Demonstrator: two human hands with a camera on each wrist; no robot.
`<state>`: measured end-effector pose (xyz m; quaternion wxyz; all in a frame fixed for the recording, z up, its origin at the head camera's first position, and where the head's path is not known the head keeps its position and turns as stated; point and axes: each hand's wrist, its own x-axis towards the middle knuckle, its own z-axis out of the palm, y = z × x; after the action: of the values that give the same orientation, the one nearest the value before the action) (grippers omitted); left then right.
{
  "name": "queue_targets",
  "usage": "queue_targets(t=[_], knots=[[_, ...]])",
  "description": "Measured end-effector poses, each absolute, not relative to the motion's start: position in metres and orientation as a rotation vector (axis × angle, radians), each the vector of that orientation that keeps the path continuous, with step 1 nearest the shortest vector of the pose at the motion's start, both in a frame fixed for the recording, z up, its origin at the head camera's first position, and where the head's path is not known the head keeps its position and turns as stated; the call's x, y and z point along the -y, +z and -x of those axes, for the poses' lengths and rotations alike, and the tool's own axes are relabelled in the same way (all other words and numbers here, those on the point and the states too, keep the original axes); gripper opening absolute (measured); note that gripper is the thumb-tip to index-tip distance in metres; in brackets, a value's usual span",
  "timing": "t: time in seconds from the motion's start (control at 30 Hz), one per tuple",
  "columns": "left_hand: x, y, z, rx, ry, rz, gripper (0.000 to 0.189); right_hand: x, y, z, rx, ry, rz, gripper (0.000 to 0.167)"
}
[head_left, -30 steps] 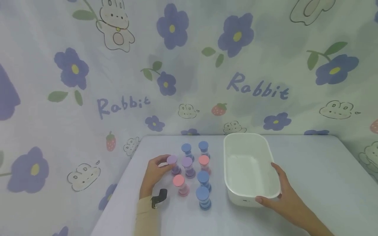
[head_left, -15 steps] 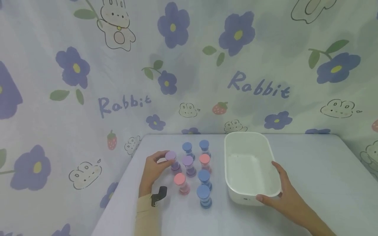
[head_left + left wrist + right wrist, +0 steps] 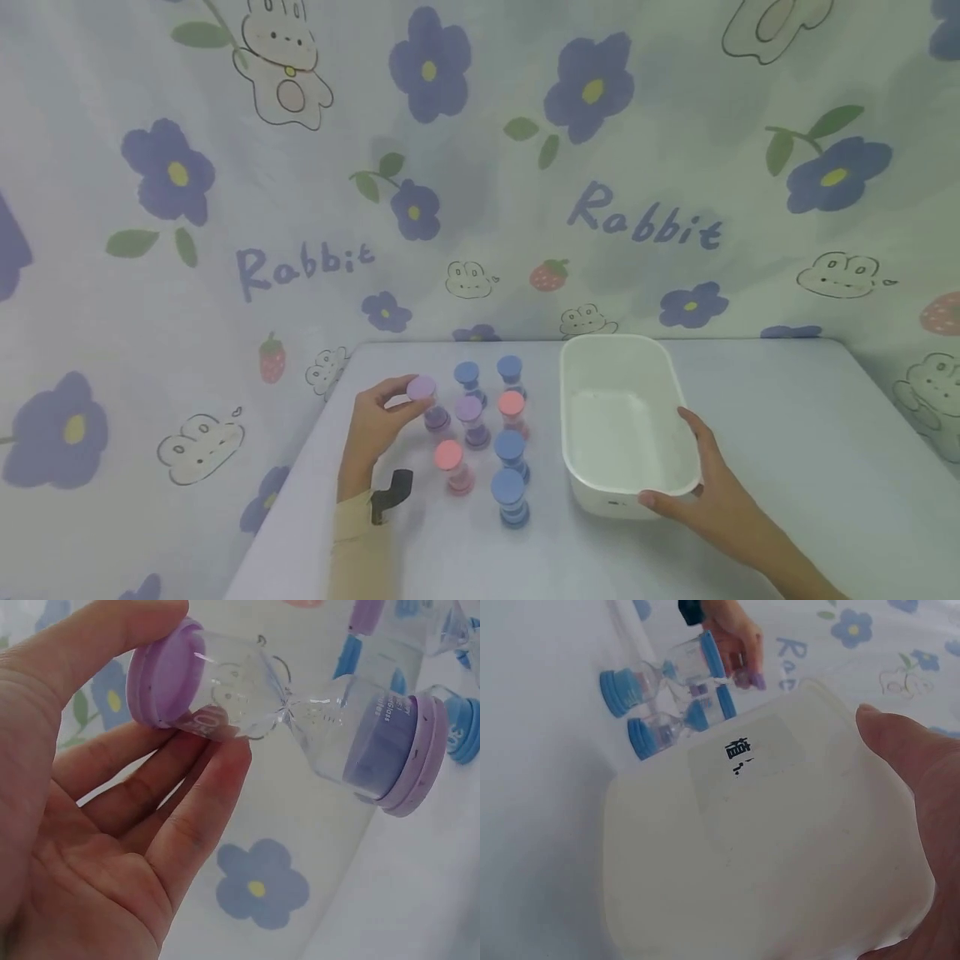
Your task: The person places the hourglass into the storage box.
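Note:
My left hand [image 3: 372, 423] pinches a purple-capped hourglass [image 3: 422, 388] by its upper cap. In the left wrist view, the thumb lies on that cap and the fingertips support the clear glass beneath; violet sand [image 3: 379, 750] fills the far bulb. Another purple hourglass [image 3: 470, 409] stands just to the right. A pink hourglass [image 3: 449, 456] is nearer, and a second pink hourglass [image 3: 512, 405] stands farther right. My right hand [image 3: 720, 500] grips the near right corner of a white plastic bin [image 3: 577, 475], thumb on the front rim and fingers along the right side. Nothing lies inside the bin.
Two blue hourglasses stand at the back, including one blue hourglass [image 3: 467, 372]. Two more blue ones line up nearer, such as the front blue hourglass [image 3: 509, 487], left of the bin. A patterned curtain [image 3: 480, 167] hangs behind the white table [image 3: 780, 417].
The purple hourglass in my left hand has shifted up and left, away from its purple neighbour. My right hand keeps its grip on the bin. The head view has turned slightly.

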<state>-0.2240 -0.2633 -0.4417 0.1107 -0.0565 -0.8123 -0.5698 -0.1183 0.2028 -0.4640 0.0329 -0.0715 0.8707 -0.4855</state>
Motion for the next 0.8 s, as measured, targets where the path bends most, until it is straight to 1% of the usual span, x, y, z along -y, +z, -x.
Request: queue_targets(t=[0.2,0.37,0.8], knots=[[0.259,-0.423,0.23,2.396,-1.619,0.202,0.049,-0.204,-0.466,0.119,-2.693,-1.499,0.226,0.123],[0.251,-0.409,0.234,2.382,-1.601,0.259,0.048,-0.202,-0.466,0.119,-2.689,-1.504,0.225,0.123],[0.213,-0.38,0.24,2.354,-1.608,0.442,0.043,-0.202,-0.465,0.12,-2.665,-1.523,0.226,0.123]])
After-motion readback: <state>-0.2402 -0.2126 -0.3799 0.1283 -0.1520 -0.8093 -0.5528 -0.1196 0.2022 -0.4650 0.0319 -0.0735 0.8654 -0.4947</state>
